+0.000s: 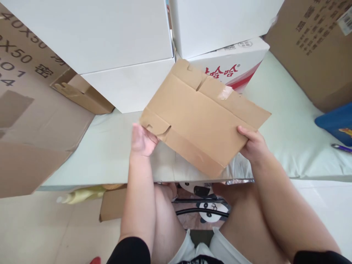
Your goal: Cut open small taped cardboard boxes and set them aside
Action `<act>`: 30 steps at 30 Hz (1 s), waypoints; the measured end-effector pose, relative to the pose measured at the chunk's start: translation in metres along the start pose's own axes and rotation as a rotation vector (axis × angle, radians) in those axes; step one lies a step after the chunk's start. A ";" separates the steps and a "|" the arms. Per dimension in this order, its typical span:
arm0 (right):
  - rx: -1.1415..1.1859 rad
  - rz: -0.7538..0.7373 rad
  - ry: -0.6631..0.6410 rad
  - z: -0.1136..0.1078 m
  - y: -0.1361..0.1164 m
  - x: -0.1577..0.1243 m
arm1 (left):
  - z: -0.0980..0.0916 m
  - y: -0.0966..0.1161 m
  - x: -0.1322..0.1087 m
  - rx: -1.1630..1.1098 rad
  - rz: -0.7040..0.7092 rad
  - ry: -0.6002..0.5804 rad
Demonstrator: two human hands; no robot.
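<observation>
A flattened brown cardboard box [198, 113] is held up at a slant above the pale green surface. Creased flaps and slots run along two of its sides, and a strip of clear tape [225, 92] sticks to the upper flap. My right hand [254, 145] grips its right edge, the thumb on the near face and the other fingers behind. At the left corner is my left hand [144, 141], blurred by motion. Its fingers are partly hidden by the cardboard, so their hold on it is unclear.
White boxes [123, 40] stand at the back, beside a white carton with red lettering [247, 62]. Large brown cartons flank both sides [35, 110]. A blue container [337, 123] and a purple pen [342, 147] lie at the right. Below the edge is a small brown box [112, 205].
</observation>
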State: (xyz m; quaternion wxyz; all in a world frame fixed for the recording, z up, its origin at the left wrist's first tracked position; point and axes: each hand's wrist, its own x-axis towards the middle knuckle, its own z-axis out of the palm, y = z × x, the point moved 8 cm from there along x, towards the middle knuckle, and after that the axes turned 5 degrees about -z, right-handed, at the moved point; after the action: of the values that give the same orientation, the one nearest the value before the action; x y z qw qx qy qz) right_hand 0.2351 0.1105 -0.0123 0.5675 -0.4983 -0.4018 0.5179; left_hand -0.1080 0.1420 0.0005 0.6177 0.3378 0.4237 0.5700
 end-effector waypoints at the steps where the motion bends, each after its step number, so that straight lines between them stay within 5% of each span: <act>1: 0.001 -0.018 0.007 0.002 0.001 0.001 | -0.002 -0.006 0.003 0.032 -0.032 0.026; 6: 0.024 0.007 -0.071 0.016 0.010 0.003 | -0.022 -0.009 0.017 0.014 0.036 0.194; 10: 0.031 0.055 -0.144 0.031 0.026 -0.004 | -0.027 -0.002 0.019 -0.053 0.126 0.199; 16: -0.134 0.276 -0.468 0.088 0.064 -0.037 | -0.042 0.010 0.017 -0.253 0.345 0.315; 20: -0.143 0.285 -0.473 0.105 0.072 -0.042 | -0.043 0.010 0.018 -0.246 0.351 0.349; 24: -0.114 0.243 -0.387 0.097 0.072 -0.032 | -0.027 0.000 0.019 -0.228 0.237 0.244; 30: -0.032 0.164 -0.306 0.089 0.060 -0.023 | 0.033 -0.036 0.011 -0.154 0.013 0.047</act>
State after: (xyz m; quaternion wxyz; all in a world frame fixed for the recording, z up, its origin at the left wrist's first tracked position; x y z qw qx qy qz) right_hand 0.1343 0.0989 -0.0540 0.4476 -0.4539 -0.4498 0.6256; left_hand -0.0626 0.1505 -0.0198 0.6281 0.2783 0.3908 0.6126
